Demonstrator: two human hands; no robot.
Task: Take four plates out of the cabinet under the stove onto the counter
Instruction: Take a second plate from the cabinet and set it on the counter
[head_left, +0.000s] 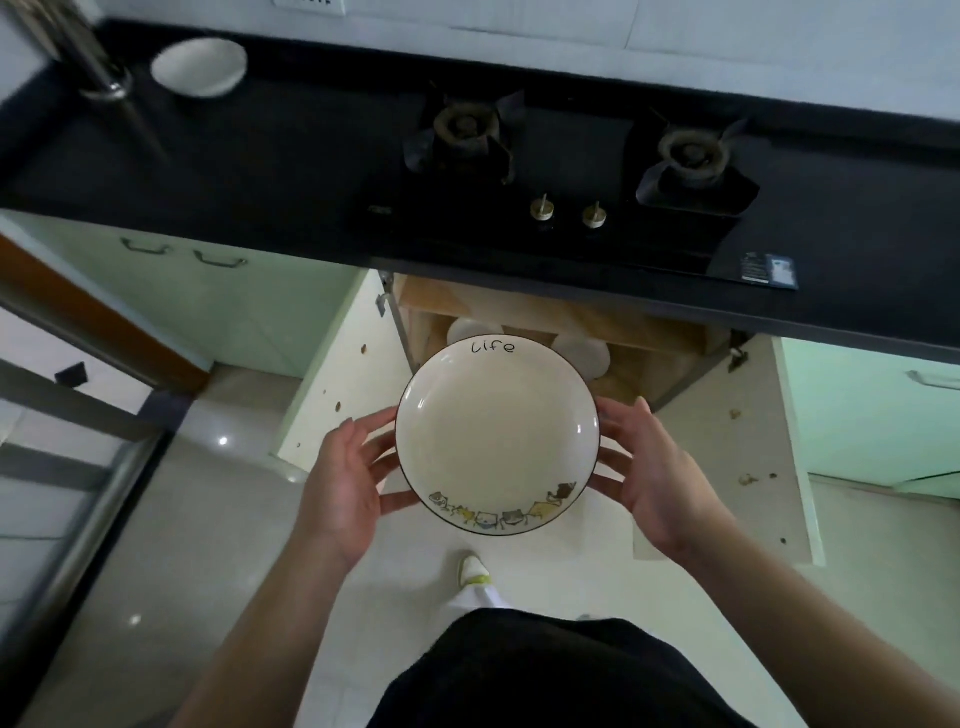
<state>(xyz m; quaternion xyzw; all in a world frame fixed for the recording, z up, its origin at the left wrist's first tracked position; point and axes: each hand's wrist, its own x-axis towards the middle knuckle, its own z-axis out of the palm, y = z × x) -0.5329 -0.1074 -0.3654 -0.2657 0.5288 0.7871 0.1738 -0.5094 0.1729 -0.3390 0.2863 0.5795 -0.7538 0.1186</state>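
Observation:
I hold a cream plate (496, 434) level in front of me, below the counter's front edge; it has a dark rim, the word "Life" and small cartoon figures. My left hand (345, 480) grips its left rim and my right hand (652, 470) grips its right rim. Behind the plate, the cabinet under the stove (639, 332) stands open, with white plates (584, 353) upright inside, partly hidden by the held plate. A white plate (200, 67) lies on the black counter (234, 171) at the far left.
A two-burner gas stove (566, 161) with two knobs fills the counter's middle and right. Both cabinet doors (348, 374) swing out toward me on either side. A metal pipe (98, 67) rises at the counter's left end. My foot (472, 571) rests on the tiled floor.

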